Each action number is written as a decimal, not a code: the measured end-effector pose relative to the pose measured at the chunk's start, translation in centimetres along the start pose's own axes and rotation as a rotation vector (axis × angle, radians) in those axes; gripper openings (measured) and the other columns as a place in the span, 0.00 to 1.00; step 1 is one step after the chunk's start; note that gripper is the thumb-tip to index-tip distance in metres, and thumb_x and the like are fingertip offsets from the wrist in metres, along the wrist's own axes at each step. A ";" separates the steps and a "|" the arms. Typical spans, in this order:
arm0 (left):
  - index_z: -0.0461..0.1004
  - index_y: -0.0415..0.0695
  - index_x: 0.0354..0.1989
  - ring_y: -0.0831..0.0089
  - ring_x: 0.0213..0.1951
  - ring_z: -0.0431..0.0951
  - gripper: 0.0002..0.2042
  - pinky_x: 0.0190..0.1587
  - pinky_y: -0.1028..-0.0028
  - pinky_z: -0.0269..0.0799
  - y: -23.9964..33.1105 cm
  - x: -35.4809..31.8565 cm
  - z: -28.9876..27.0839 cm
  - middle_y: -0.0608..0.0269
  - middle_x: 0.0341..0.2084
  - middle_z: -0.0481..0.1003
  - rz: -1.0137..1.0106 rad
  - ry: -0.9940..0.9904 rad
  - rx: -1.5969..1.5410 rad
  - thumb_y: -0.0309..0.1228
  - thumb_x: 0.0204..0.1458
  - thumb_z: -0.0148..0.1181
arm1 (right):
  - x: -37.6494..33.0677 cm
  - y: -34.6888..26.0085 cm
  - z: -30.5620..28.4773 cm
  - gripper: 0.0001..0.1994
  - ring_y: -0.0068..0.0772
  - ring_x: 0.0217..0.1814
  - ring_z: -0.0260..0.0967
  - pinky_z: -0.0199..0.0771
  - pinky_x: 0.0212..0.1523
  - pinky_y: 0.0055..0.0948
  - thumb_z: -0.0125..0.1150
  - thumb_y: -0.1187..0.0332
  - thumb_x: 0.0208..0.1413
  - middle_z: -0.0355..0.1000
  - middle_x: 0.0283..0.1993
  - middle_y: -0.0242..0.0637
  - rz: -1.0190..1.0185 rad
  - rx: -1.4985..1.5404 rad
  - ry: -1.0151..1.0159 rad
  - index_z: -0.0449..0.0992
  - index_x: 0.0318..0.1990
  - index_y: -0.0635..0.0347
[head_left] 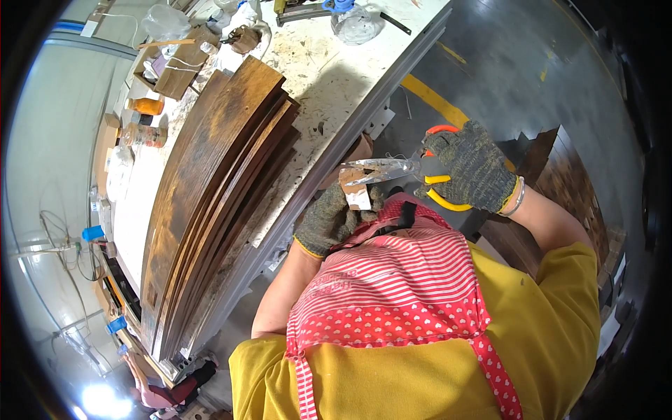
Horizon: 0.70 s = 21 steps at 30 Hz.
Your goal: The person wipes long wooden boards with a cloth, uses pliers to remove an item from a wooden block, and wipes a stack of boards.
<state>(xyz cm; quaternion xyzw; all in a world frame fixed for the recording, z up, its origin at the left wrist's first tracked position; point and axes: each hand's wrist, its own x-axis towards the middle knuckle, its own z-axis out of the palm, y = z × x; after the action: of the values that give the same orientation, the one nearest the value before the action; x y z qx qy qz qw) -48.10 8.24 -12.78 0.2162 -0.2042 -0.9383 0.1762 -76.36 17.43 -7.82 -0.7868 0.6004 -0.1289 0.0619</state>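
Observation:
My right hand [470, 166], in a dark grey knit glove with a yellow cuff, is closed on the handles of a pair of scissors [383, 170]. One handle loop is orange, the other yellow, and the blades are smeared with pale residue. They point left and lie across a small flat piece, brown above and white below [357, 194]. My left hand [327, 220], gloved alike, grips that piece from beneath; its material is unclear. Whether the blades are cutting into it cannot be seen. Both hands are close to my red-and-white apron, beside the table edge.
Curved dark wooden planks [210, 189] lie stacked on the white worktable [329, 77]. Behind them are a cardboard box [178, 73], an orange bottle [145, 106] and plastic bags. More wooden boards [567, 182] lie low at the right. Another person [157, 395] is at the lower left.

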 end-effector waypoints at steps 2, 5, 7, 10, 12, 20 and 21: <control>0.65 0.40 0.60 0.70 0.45 0.76 0.24 0.49 0.72 0.73 -0.1 0.2 0.0 0.58 0.44 0.75 -0.023 0.013 -0.023 0.39 0.59 0.58 | -0.1 0.3 0.2 0.19 0.45 0.56 0.68 0.65 0.52 0.50 0.70 0.57 0.40 0.70 0.51 0.37 -0.081 -0.058 0.056 0.77 0.42 0.45; 0.65 0.40 0.60 0.71 0.45 0.76 0.23 0.50 0.73 0.73 -0.1 0.1 -0.1 0.60 0.44 0.75 -0.060 0.067 -0.048 0.39 0.60 0.57 | 0.1 0.6 0.0 0.18 0.44 0.58 0.67 0.64 0.52 0.50 0.70 0.57 0.40 0.70 0.51 0.36 -0.123 -0.048 0.067 0.77 0.42 0.45; 0.65 0.41 0.60 0.72 0.45 0.76 0.22 0.50 0.73 0.73 -0.2 0.2 -0.1 0.61 0.44 0.75 -0.074 0.106 -0.048 0.38 0.60 0.56 | 0.2 0.6 -0.3 0.18 0.44 0.59 0.66 0.64 0.53 0.50 0.70 0.58 0.41 0.70 0.51 0.35 -0.083 0.018 0.022 0.77 0.42 0.45; 0.67 0.40 0.58 0.70 0.44 0.77 0.20 0.46 0.74 0.78 -0.6 0.6 -0.4 0.56 0.44 0.76 -0.063 0.152 -0.126 0.36 0.62 0.55 | 0.2 0.5 -0.5 0.18 0.45 0.57 0.67 0.63 0.53 0.50 0.70 0.57 0.41 0.70 0.49 0.35 -0.040 0.001 0.006 0.77 0.42 0.44; 0.68 0.40 0.58 0.70 0.44 0.77 0.21 0.45 0.75 0.79 -0.8 0.6 -1.1 0.56 0.44 0.76 -0.080 0.095 -0.110 0.38 0.61 0.56 | 0.4 0.3 -0.6 0.19 0.46 0.55 0.69 0.63 0.54 0.50 0.69 0.55 0.42 0.72 0.49 0.37 -0.030 -0.073 -0.088 0.78 0.44 0.45; 0.66 0.39 0.59 0.70 0.43 0.77 0.20 0.43 0.77 0.78 -0.8 1.1 -2.0 0.57 0.43 0.75 -0.249 -0.013 -0.338 0.36 0.61 0.55 | 1.1 0.1 -1.7 0.20 0.46 0.46 0.73 0.64 0.53 0.50 0.68 0.53 0.45 0.75 0.48 0.40 0.102 0.019 -0.285 0.79 0.46 0.48; 0.65 0.38 0.59 0.72 0.43 0.77 0.20 0.47 0.74 0.77 -0.8 1.1 -1.8 0.60 0.42 0.75 -0.218 0.018 -0.266 0.35 0.62 0.53 | 1.1 0.2 -1.7 0.20 0.47 0.44 0.73 0.65 0.52 0.49 0.68 0.52 0.45 0.76 0.46 0.40 0.100 0.032 -0.352 0.79 0.45 0.50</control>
<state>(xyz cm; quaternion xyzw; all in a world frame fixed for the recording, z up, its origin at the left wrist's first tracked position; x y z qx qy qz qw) -48.40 7.89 -15.00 0.2204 -0.0522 -0.9686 0.1023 -76.70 16.40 -6.12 -0.7652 0.6167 0.0042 0.1849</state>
